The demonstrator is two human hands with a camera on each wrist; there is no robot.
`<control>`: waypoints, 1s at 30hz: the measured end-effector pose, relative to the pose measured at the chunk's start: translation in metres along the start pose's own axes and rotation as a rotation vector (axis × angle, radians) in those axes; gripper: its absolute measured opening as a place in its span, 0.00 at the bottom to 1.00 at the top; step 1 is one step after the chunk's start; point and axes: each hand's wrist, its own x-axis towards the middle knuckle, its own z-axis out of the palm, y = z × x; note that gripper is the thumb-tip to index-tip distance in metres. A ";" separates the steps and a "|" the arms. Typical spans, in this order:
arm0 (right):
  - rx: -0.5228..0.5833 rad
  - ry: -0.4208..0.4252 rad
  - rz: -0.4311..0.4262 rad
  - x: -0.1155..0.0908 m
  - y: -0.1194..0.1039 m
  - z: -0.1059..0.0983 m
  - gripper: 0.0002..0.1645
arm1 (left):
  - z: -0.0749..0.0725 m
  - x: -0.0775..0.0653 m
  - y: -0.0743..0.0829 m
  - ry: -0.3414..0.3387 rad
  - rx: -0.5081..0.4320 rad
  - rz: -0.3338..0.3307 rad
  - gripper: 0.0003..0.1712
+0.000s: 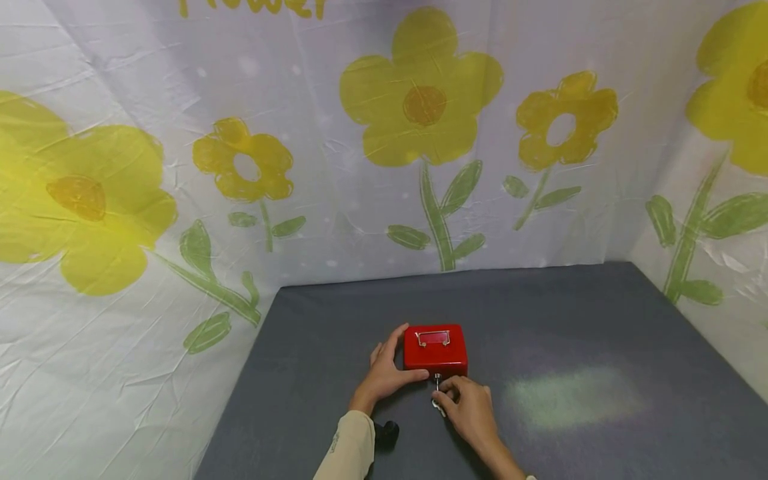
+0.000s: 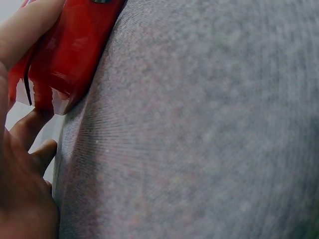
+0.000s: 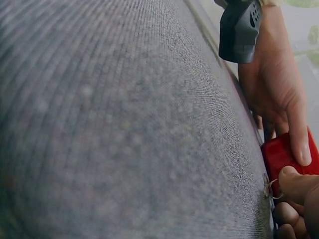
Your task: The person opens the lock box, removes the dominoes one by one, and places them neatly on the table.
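A small red metal cash box (image 1: 441, 355) with a folding wire handle (image 1: 433, 335) on its lid sits on the grey table. My left hand (image 1: 384, 375) holds its left side, thumb along the front face and fingers reaching toward the back left corner. At the front lock, my right hand (image 1: 473, 410) pinches a key between thumb and index finger. A key ring (image 3: 271, 185) hangs below those fingers in the right wrist view. The lid is down. In the left wrist view the thumb (image 2: 27, 30) lies against the red front.
The dark grey table (image 1: 312, 333) ends at a white curtain printed with yellow flowers at the back and sides. A black wrist camera (image 1: 387, 435) sits on the left wrist near the sleeve. A pale light patch (image 1: 573, 397) falls right of the box.
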 end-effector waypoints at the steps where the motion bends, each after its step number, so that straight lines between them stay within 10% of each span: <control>1: 0.002 -0.001 0.004 0.000 0.000 0.000 0.08 | 0.000 0.000 0.000 0.001 0.000 -0.001 0.59; 30: 0.102 0.090 -0.024 0.001 0.001 0.000 0.15 | 0.000 0.001 0.000 -0.005 0.011 0.011 0.59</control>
